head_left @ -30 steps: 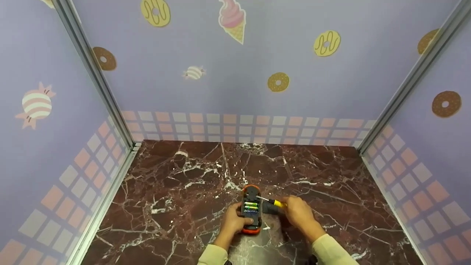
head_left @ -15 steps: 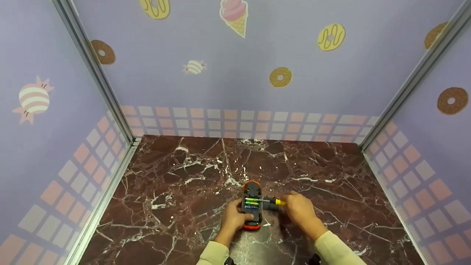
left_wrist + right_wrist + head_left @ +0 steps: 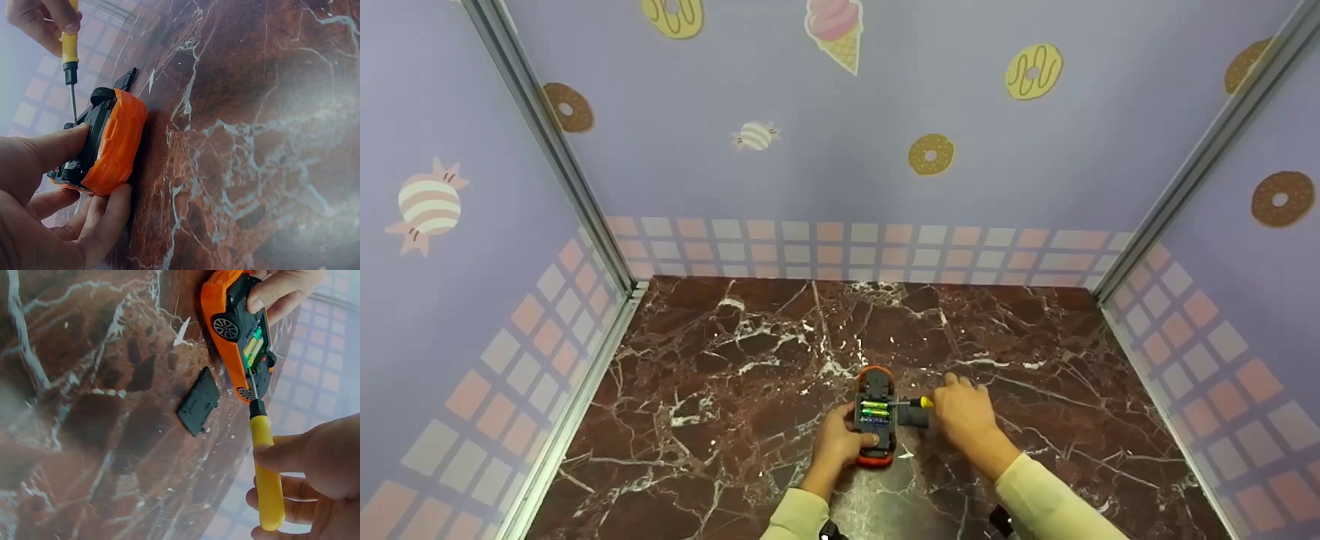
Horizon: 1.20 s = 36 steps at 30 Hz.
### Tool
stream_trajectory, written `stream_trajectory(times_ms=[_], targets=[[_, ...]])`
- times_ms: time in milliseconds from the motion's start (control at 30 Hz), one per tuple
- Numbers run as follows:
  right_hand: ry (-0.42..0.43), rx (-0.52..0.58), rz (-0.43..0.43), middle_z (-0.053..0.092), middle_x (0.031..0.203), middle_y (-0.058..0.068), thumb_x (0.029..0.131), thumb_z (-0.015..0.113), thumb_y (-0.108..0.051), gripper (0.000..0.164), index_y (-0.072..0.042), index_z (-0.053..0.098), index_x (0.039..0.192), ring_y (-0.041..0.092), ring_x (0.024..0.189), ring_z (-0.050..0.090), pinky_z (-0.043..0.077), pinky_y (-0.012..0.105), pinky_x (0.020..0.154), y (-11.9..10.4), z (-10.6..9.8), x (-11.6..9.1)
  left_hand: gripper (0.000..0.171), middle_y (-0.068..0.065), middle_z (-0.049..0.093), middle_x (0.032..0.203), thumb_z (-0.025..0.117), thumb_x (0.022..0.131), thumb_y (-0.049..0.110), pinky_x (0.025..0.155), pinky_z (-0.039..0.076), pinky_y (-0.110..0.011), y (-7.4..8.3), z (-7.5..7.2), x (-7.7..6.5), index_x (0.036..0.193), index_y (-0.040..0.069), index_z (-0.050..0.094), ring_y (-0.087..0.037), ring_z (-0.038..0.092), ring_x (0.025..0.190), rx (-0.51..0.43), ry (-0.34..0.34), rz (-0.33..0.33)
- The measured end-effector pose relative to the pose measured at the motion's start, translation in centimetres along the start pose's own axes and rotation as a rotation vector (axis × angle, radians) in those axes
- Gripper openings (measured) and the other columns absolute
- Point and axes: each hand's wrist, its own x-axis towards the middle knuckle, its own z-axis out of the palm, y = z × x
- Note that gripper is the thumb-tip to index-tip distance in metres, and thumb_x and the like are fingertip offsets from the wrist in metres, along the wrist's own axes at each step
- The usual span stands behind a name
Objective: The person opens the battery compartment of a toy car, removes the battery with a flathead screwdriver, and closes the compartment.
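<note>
An orange toy car (image 3: pixel 874 454) lies upside down on the marbled surface, its battery bay uncovered. Several batteries (image 3: pixel 874 412) sit side by side in the bay. My left hand (image 3: pixel 836 441) grips the car from the left, thumb pressed on the black underside. In my right hand (image 3: pixel 966 417) is a screwdriver with a yellow handle (image 3: pixel 267 478), pinched between thumb and fingers. The metal shaft (image 3: pixel 252 385) reaches into the bay at the battery end; its exact tip contact is hard to see. A black battery cover (image 3: pixel 199 402) lies flat beside the car, below the screwdriver.
The dark red marbled tabletop (image 3: pixel 735 405) extends around both hands. A lilac back wall (image 3: pixel 840 187) with printed sweets and side walls with metal corner rails (image 3: pixel 1185 157) enclose it.
The screwdriver tip has shifted from the car's far part down to the batteries. My right hand has turned about the handle. The left hand keeps its grip on the car.
</note>
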Motion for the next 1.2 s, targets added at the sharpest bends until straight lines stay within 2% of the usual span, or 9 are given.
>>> stream_trajectory(times_ms=[267,467,633,733,900,1033,1200], targets=[[-0.016,-0.097,-0.043,0.054,0.083,0.013,0.082,0.062,-0.014,0.013,-0.01,0.068,0.071,0.032,0.08,0.055,0.043,0.049,0.065,-1.7,-1.4,0.8,0.075,-0.015,0.071,0.095,0.084,0.062,0.0,0.077,0.054,-0.039,0.0,-0.1,-0.1,0.131,-0.002,0.055,-0.023,0.067,0.084,-0.011,-0.005,-0.013],[-0.091,-0.152,-0.069,0.05,0.08,0.014,0.087,0.056,-0.018,0.018,-0.01,0.067,0.076,0.033,0.078,0.052,0.04,0.049,0.062,-2.8,-2.1,1.5,0.07,-0.015,0.071,0.093,0.084,0.063,0.002,0.077,0.053,-0.039,-0.2,-0.1,-0.3,0.127,-0.002,0.057,-0.022,0.067,0.082,0.001,-0.007,-0.024],[-0.111,-0.212,-0.103,0.049,0.078,0.013,0.089,0.054,-0.018,0.02,-0.008,0.066,0.076,0.033,0.074,0.05,0.04,0.051,0.063,-3.1,-2.6,2.3,0.068,-0.014,0.071,0.093,0.084,0.065,0.003,0.075,0.054,-0.038,0.1,-0.2,-0.2,0.127,-0.001,0.058,-0.021,0.066,0.082,-0.003,-0.005,-0.025],[-0.093,-0.266,-0.142,0.049,0.076,0.013,0.091,0.053,-0.019,0.021,-0.009,0.067,0.077,0.031,0.069,0.047,0.038,0.049,0.06,-3.4,-2.8,2.7,0.062,-0.012,0.071,0.092,0.084,0.065,0.003,0.074,0.053,-0.036,0.3,-0.3,-0.2,0.123,0.0,0.062,-0.02,0.066,0.081,0.001,-0.003,-0.022],[-0.005,-0.335,-0.217,0.05,0.073,0.01,0.089,0.055,-0.034,0.025,-0.018,0.07,0.078,0.028,0.064,0.042,0.037,0.046,0.057,-3.9,-2.9,2.9,0.048,-0.013,0.071,0.086,0.084,0.065,0.001,0.067,0.054,-0.033,0.5,-0.4,-0.2,0.11,-0.003,0.068,-0.019,0.067,0.075,-0.031,-0.011,-0.02],[0.002,-0.341,-0.238,0.051,0.074,0.009,0.089,0.055,-0.037,0.025,-0.021,0.071,0.077,0.027,0.067,0.045,0.037,0.044,0.058,-3.8,-2.8,3.1,0.041,-0.009,0.071,0.082,0.085,0.066,0.006,0.06,0.053,-0.03,0.5,-0.4,-0.3,0.103,-0.002,0.07,-0.017,0.065,0.071,-0.007,-0.012,-0.041],[-0.009,-0.255,-0.236,0.054,0.076,0.01,0.084,0.061,-0.021,0.017,-0.016,0.069,0.071,0.029,0.073,0.051,0.04,0.045,0.063,-2.4,-2.2,2.9,0.037,-0.004,0.071,0.079,0.087,0.065,0.012,0.064,0.051,-0.031,0.5,-0.4,-0.2,0.099,0.002,0.072,-0.015,0.063,0.069,0.086,-0.001,-0.028]])
